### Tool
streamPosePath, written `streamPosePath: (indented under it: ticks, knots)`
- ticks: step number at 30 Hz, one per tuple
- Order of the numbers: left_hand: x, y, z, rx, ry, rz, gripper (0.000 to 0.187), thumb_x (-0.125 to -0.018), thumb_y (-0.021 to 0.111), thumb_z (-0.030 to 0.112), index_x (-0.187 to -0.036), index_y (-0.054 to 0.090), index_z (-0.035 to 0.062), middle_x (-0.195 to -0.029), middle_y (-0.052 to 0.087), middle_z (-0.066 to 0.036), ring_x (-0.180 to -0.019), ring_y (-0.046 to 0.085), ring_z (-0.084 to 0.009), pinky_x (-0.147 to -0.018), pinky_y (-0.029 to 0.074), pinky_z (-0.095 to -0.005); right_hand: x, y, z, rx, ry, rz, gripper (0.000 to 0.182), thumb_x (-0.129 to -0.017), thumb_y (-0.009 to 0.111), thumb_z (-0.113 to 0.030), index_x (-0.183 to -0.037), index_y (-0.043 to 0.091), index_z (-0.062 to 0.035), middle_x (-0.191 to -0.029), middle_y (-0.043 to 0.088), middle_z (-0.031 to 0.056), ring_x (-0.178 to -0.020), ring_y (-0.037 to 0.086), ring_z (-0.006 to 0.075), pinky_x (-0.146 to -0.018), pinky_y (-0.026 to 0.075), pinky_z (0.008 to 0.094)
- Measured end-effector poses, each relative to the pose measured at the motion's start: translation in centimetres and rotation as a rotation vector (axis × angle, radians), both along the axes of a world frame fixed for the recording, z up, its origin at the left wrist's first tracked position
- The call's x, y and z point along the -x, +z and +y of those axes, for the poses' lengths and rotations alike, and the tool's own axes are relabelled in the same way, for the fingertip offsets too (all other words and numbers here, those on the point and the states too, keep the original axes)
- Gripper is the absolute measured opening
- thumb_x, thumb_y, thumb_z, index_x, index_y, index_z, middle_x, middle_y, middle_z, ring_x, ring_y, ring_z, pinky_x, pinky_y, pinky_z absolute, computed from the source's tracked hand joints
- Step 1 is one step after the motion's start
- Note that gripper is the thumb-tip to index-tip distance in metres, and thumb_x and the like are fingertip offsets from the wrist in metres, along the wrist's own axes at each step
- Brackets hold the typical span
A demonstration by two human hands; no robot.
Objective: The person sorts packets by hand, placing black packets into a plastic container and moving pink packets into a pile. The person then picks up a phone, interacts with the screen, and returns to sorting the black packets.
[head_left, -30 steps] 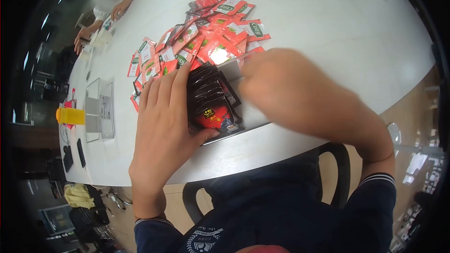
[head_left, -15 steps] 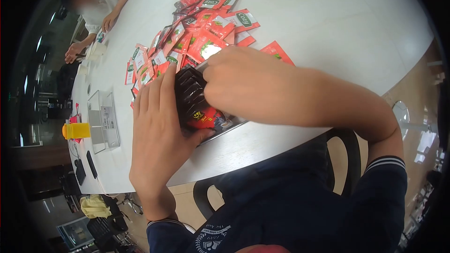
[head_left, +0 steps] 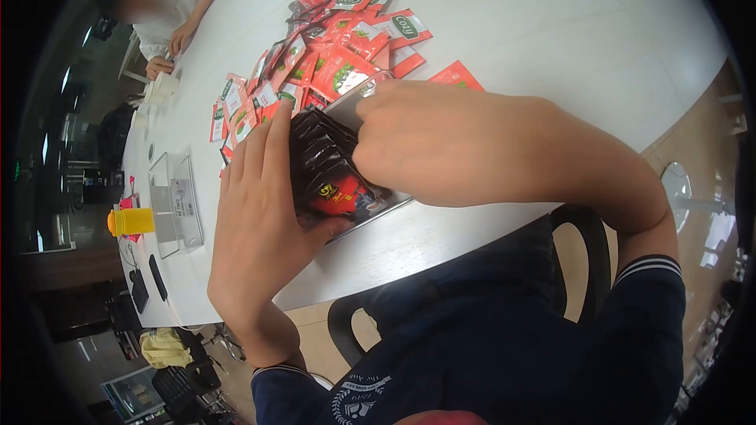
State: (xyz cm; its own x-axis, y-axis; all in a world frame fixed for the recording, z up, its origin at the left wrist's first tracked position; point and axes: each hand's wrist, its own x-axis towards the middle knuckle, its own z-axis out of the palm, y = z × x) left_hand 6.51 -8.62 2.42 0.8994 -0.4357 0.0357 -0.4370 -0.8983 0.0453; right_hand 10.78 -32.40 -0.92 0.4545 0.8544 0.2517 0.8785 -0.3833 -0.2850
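A clear box (head_left: 370, 225) at the table's near edge holds a row of black coffee sachets (head_left: 319, 145). The front sachet (head_left: 340, 193) has a red panel marked G7. Along the box's left side lies my left hand (head_left: 256, 177), its fingers long against the wall and its thumb at the near edge, holding the box. My right hand (head_left: 402, 138) is curled over the right part of the box. Its fingertips are hidden, so I cannot make out what they hold. Just beyond the box spreads a heap of red Cozy tea sachets (head_left: 342, 71).
Another clear holder (head_left: 175, 205) stands on the white table (head_left: 551, 24) at the left, near a yellow bottle (head_left: 132, 221) and a black phone (head_left: 157, 277). Across the table sits a person (head_left: 185, 0), with white cups (head_left: 161, 88) nearby. A chair armrest (head_left: 583, 260) is below the edge.
My right hand has shifted slightly right, showing more of the black sachets and the box's inside. My left hand keeps its place on the box. The other person's hands have drawn together.
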Motion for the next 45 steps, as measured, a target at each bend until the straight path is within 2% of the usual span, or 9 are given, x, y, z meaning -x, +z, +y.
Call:
streamPosePath:
  ticks: [7,15,18,27,30,33,35,38,45]
  knots:
    - [-0.4,0.4,-0.4,0.014,-0.063,0.004,0.127,-0.055,0.100,0.015,-0.162,0.033,0.0014,-0.145,0.055,-0.021,-0.135,0.053,-0.0416,-0.113,0.043,-0.0490,0.1,0.8,1.4,0.046,0.037,0.165,0.011,-0.077,0.064,0.002,-0.068,0.063,0.0062,-0.065,0.060,0.0227,-0.067,0.063,0.0356,-0.060,0.051,0.0430]
    - [-0.7,0.9,-0.4,0.043,-0.036,0.050,0.125,-0.052,0.100,0.009,-0.160,0.037,0.0065,-0.148,0.053,-0.023,-0.137,0.052,-0.0455,-0.113,0.045,-0.0495,-0.3,0.1,0.0,-0.049,0.019,-0.003,0.011,-0.079,0.064,0.001,-0.069,0.066,0.0052,-0.066,0.062,0.0216,-0.071,0.064,0.0352,-0.072,0.052,0.0429]
    - [-0.8,0.9,-0.3,0.061,-0.033,0.061,0.126,-0.051,0.100,0.009,-0.160,0.037,0.0063,-0.149,0.053,-0.023,-0.138,0.051,-0.0455,-0.114,0.045,-0.0491,-0.1,0.0,1.1,0.125,0.055,0.039,0.009,-0.086,0.068,-0.004,-0.087,0.075,0.0020,-0.082,0.073,0.0188,-0.081,0.073,0.0351,-0.074,0.060,0.0451]
    - [-1.0,3.0,4.3,0.255,-0.125,-0.015,0.136,-0.048,0.102,0.019,-0.164,0.032,0.0046,-0.153,0.051,-0.023,-0.140,0.049,-0.0438,-0.117,0.042,-0.0494,-0.8,0.6,0.0,-0.035,0.024,0.090,0.016,-0.087,0.074,-0.014,-0.084,0.072,0.0014,-0.082,0.070,0.0185,-0.087,0.070,0.0375,-0.082,0.056,0.0475]
    - [-0.2,2.2,6.5,0.214,-0.042,0.020,0.138,-0.050,0.102,0.021,-0.165,0.029,0.0049,-0.154,0.050,-0.023,-0.140,0.049,-0.0445,-0.117,0.042,-0.0480,-0.6,2.3,0.2,-0.122,-0.082,0.054,0.031,-0.082,0.082,-0.020,-0.102,0.070,0.0008,-0.095,0.070,0.0179,-0.098,0.067,0.0373,-0.090,0.053,0.0490]
    - [0.3,1.8,6.5,0.258,0.021,0.125,0.132,-0.055,0.101,0.020,-0.165,0.029,0.0043,-0.149,0.053,-0.023,-0.136,0.052,-0.0440,-0.115,0.044,-0.0475,-1.0,2.7,1.5,-0.207,-0.109,0.056,0.069,-0.078,0.088,-0.027,-0.136,0.058,-0.0045,-0.121,0.065,0.0136,-0.112,0.061,0.0359,-0.101,0.047,0.0474]
    - [0.6,1.2,6.9,0.256,0.027,0.162,0.128,-0.057,0.100,0.019,-0.164,0.031,0.0035,-0.146,0.055,-0.023,-0.134,0.053,-0.0435,-0.113,0.045,-0.0479,-1.0,1.6,2.8,-0.274,-0.075,-0.005,0.084,-0.076,0.090,-0.029,-0.146,0.051,-0.0033,-0.131,0.061,0.0174,-0.117,0.060,0.0379,-0.104,0.046,0.0484]
    - [1.0,0.9,7.8,0.213,0.003,0.086,0.119,-0.060,0.098,0.011,-0.162,0.036,0.0090,-0.138,0.058,-0.020,-0.124,0.058,-0.0424,-0.102,0.051,-0.0469,-1.5,0.0,4.0,-0.241,-0.028,-0.092,0.094,-0.073,0.092,-0.028,-0.151,0.047,0.0003,-0.134,0.058,0.0191,-0.116,0.060,0.0364,-0.102,0.048,0.0465]
    - [1.2,0.9,7.4,0.296,0.079,0.197,0.095,-0.066,0.094,0.011,-0.148,0.046,0.0055,-0.128,0.061,-0.020,-0.114,0.065,-0.0415,-0.093,0.055,-0.0460,-0.8,0.7,4.8,-0.063,-0.086,0.087,0.107,-0.070,0.093,-0.033,-0.155,0.040,0.0046,-0.139,0.056,0.0234,-0.128,0.055,0.0407,-0.110,0.043,0.0504]
